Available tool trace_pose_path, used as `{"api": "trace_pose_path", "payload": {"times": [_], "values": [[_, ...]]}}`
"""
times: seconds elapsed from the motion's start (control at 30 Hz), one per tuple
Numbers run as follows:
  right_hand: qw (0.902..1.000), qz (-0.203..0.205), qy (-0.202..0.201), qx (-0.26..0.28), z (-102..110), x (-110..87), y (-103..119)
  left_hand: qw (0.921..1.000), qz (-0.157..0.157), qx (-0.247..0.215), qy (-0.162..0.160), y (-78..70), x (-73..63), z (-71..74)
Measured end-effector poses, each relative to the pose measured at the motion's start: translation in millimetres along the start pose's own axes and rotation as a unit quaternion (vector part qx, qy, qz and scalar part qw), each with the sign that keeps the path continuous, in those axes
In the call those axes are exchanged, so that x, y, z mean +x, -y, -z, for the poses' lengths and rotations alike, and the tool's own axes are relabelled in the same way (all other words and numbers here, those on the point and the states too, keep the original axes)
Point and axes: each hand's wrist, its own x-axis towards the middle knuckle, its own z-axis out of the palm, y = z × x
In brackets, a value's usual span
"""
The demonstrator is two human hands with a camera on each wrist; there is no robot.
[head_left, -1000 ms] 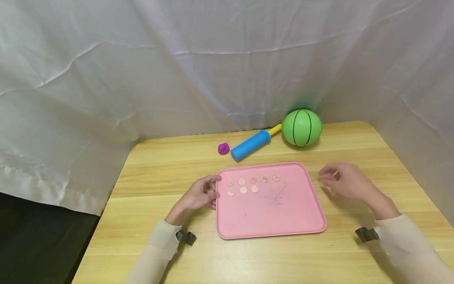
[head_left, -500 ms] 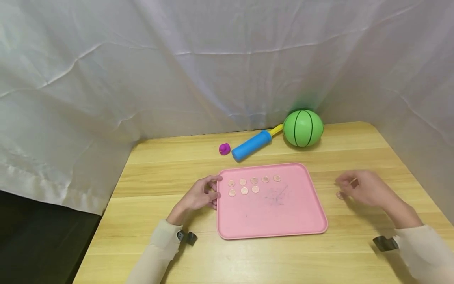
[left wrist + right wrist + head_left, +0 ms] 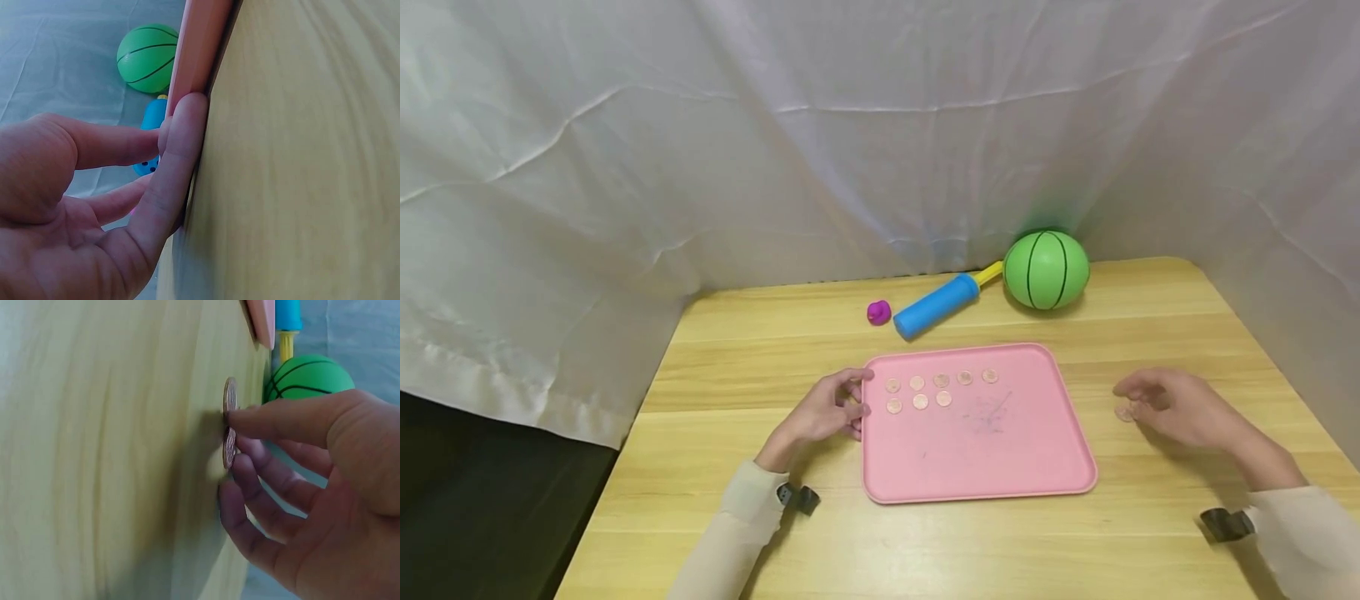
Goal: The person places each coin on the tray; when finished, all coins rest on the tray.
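Note:
A pink tray (image 3: 977,458) lies on the table, with copper coins (image 3: 941,380) in two rows along its far left part. At the tray's left edge my left hand (image 3: 820,410) grips the rim. In the left wrist view one finger (image 3: 178,140) runs along the tray's outer side. To the right of the tray, my right hand (image 3: 1183,408) is low over the table, fingers loosely bent. Two coins (image 3: 230,447) show beneath it in the right wrist view, lying flat, with the thumb tip touching where they meet. The head view shows one coin (image 3: 1123,413) beside the thumb.
Behind the tray lie a purple rubber duck (image 3: 878,312), a blue hand pump (image 3: 936,307) with a yellow handle, and a green ball (image 3: 1047,270). A pale curtain (image 3: 880,150) rises along the table's back and sides.
My right hand has moved right, away from the tray's edge, and come down by the coins on the table. My left hand keeps its place on the tray.

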Motion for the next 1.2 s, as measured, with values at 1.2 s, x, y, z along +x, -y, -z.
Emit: {"api": "trace_pose_path", "payload": {"times": [1.2], "values": [[0.9945,-0.078,0.070,-0.002,15.6,-5.4,-8.6,1.0000,0.004,0.002,-0.002,-1.3,-0.9,0.0]]}}
